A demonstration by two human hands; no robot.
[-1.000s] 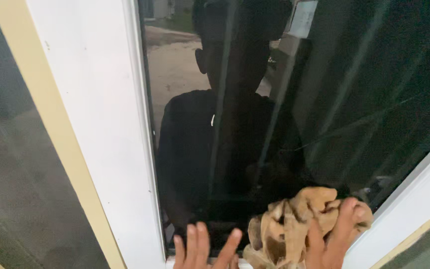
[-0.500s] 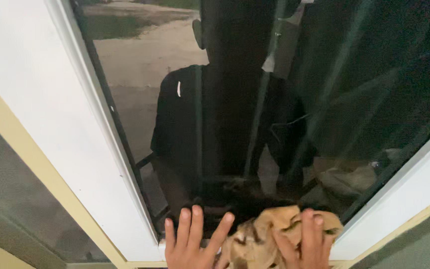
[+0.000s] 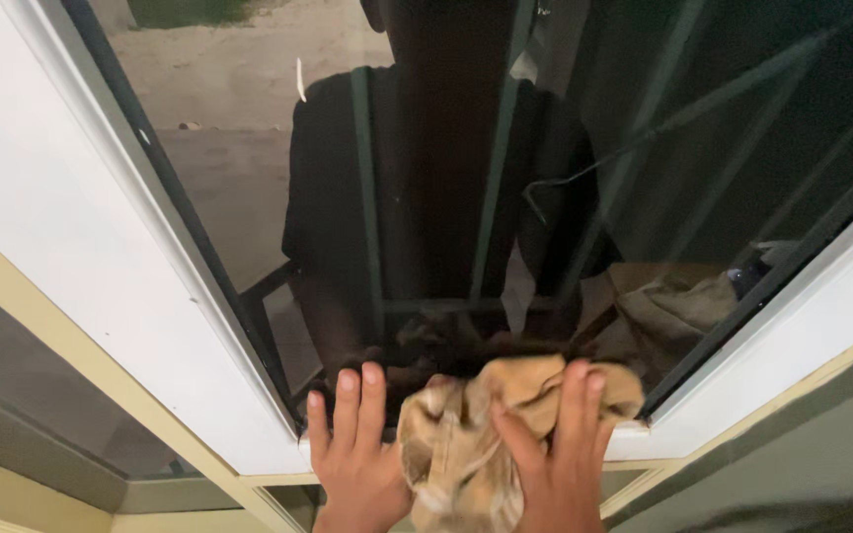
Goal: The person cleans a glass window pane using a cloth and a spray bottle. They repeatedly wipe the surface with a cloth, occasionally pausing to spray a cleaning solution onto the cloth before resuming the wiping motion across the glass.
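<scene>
Tan cloth (image 3: 486,434), crumpled, lies pressed against the bottom edge of the dark window pane (image 3: 505,197) under the right hand (image 3: 555,464), whose fingers are spread flat over it rather than pinching. Just beside the cloth, the left hand (image 3: 357,454) rests open and flat, fingers together, on the glass. White window frame (image 3: 91,257) borders both hands; a dark reflected figure fills the pane above them.
</scene>
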